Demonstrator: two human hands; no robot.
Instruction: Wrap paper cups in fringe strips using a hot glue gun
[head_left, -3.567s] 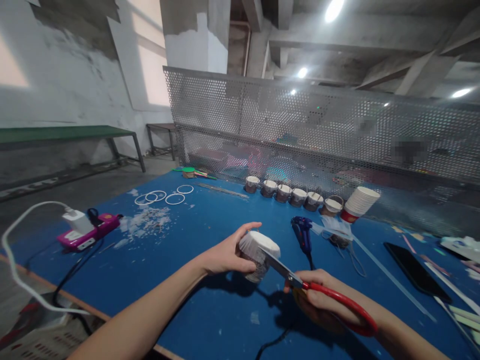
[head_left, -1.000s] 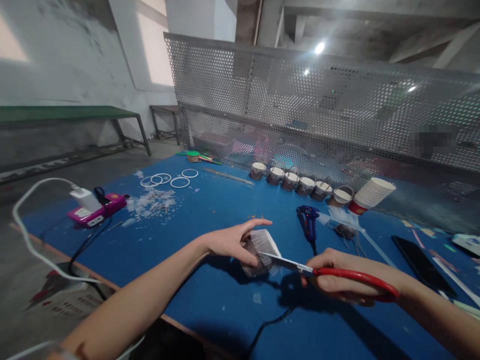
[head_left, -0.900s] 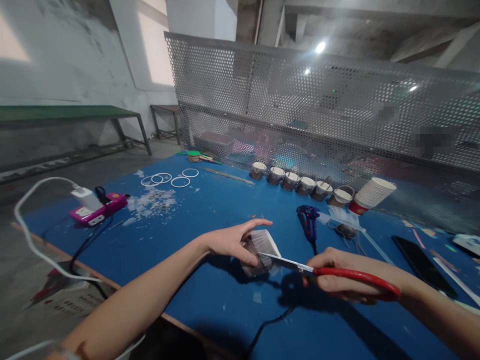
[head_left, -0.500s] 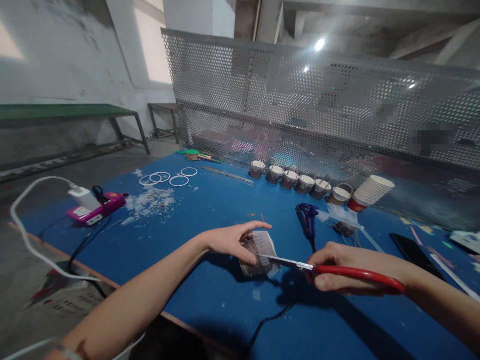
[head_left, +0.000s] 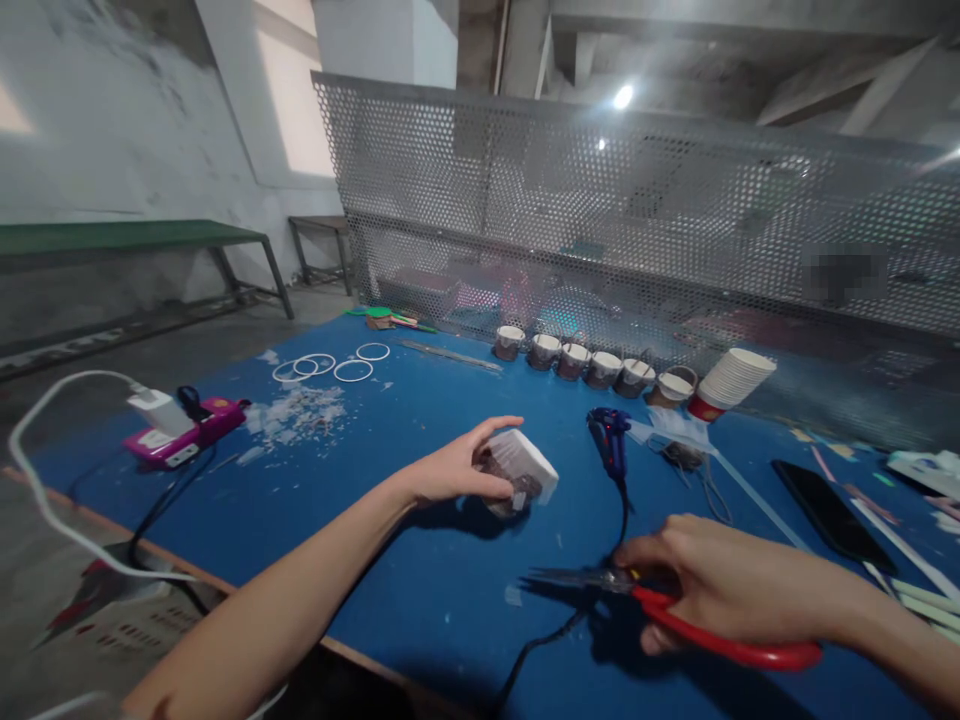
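My left hand (head_left: 450, 470) holds a small white paper cup (head_left: 529, 455) tipped on its side, thumb and fingers round it. A dark brown band, like wound cord, covers part of its wall, and whitish translucent bits cling near the lower edge. My right hand (head_left: 739, 580) grips a pair of scissors (head_left: 731, 638) with red handles low over the table. The scissors' blades point left, apart from the cup. Beyond my right hand lies a dark blue glue gun (head_left: 609, 440) with a black cord.
Several brown-wrapped cups (head_left: 574, 362) line the back by a perforated metal screen (head_left: 420, 160). Stacked paper cups (head_left: 731, 385) lean at right, near a phone (head_left: 832, 515). White rings (head_left: 352, 371), scraps (head_left: 300, 415) and a purple power strip (head_left: 187, 435) lie left.
My right hand has moved the scissors down and away from the cup, toward me. The cup has turned in my left hand, showing more of its white base. The view has shifted slightly.
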